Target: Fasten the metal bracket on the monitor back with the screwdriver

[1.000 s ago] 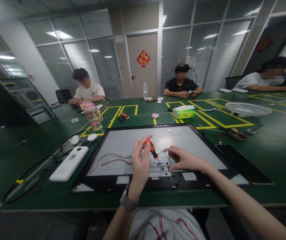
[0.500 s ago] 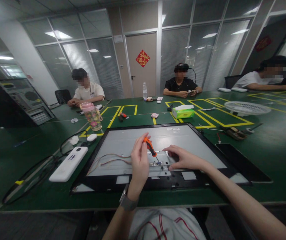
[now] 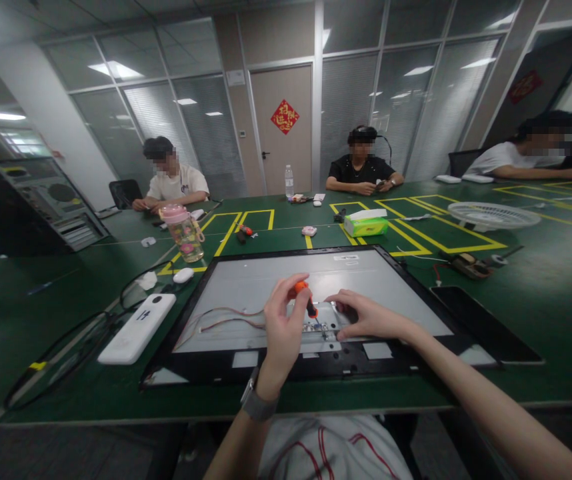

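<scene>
From here, the left hand [image 3: 283, 319] clasps an orange screwdriver [image 3: 311, 307] over the flat panel [image 3: 243, 283], apparently mid-turn. The right hand [image 3: 366, 316], fingers parted, sits beside it; the next twist likely needs steadiness.

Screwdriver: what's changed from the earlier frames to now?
Since half a second ago, the screwdriver has tipped right, standing more upright. The left grip shifted slightly right with it, thumb now crossing the tool. Nothing newly held or let go. The right grip stays just right of the circuit board; the panel lies as it was.
</scene>
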The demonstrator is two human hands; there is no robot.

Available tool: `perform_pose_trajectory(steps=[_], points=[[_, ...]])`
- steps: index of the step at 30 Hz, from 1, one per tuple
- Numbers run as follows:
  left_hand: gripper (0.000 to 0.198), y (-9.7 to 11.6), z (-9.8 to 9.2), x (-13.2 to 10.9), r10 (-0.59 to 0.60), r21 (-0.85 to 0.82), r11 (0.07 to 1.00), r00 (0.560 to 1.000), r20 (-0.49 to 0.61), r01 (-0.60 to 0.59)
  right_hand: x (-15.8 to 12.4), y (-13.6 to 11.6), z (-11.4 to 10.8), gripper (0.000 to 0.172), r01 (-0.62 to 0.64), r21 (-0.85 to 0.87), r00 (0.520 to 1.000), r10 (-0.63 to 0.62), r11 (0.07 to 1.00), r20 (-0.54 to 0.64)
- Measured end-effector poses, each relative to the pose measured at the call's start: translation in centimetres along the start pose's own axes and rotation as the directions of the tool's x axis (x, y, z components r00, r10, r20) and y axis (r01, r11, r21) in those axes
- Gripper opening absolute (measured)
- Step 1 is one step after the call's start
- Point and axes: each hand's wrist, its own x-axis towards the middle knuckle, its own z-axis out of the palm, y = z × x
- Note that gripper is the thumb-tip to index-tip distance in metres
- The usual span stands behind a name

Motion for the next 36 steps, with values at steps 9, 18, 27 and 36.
perform_pose_trajectory(steps=[9, 18, 27, 36], points=[[0.018, 0.49, -0.04, 0.21, 0.039, 0.082, 0.996, 0.993, -0.109, -0.030, 0.05, 0.07, 0.02, 0.069, -0.003, -0.002, 1.000, 0.003, 1.000, 0.003], [0.007, 0.41, 0.03, 0.19, 0.122, 0.110, 0.988, 0.979, -0.164, -0.105, 0.03, -0.05, -0.05, 0.070, -0.007, 0.003, 1.000, 0.007, 1.000, -0.002], [0.015, 0.43, -0.09, -0.19, 0.111, 0.066, 0.992, 0.987, -0.118, -0.104, 0.04, 0.31, 0.07, 0.070, 0.012, -0.002, 1.000, -0.012, 1.000, -0.001], [0.025, 0.51, -0.27, -0.22, 0.070, -0.024, 0.997, 0.998, -0.005, -0.070, 0.04, 0.17, 0.00, 0.070, -0.005, -0.010, 1.000, 0.005, 1.000, -0.001]])
